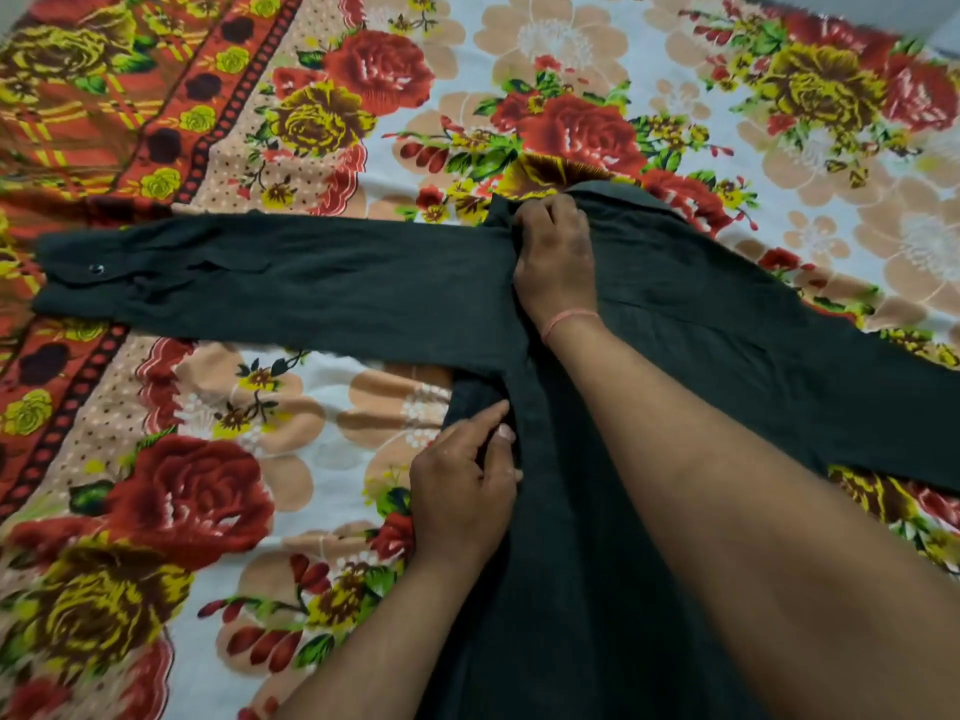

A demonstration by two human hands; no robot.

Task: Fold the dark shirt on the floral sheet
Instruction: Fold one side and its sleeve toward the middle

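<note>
The dark shirt (649, 314) lies spread on the floral sheet (260, 407). Its body runs down toward me and its collar is at the top. One long sleeve (260, 278) stretches straight out to the left, its buttoned cuff at the far left end. The other sleeve runs off to the right edge of the view. My right hand (556, 257) grips the cloth at the left shoulder, just below the collar. My left hand (462, 485) pinches the left side edge of the body, lower down, where the cloth is bunched into a narrow fold.
The sheet covers the whole surface, with red and yellow roses on white and a red patterned border (78, 148) along the left. A pale floor or wall strip (883, 13) shows at the top right.
</note>
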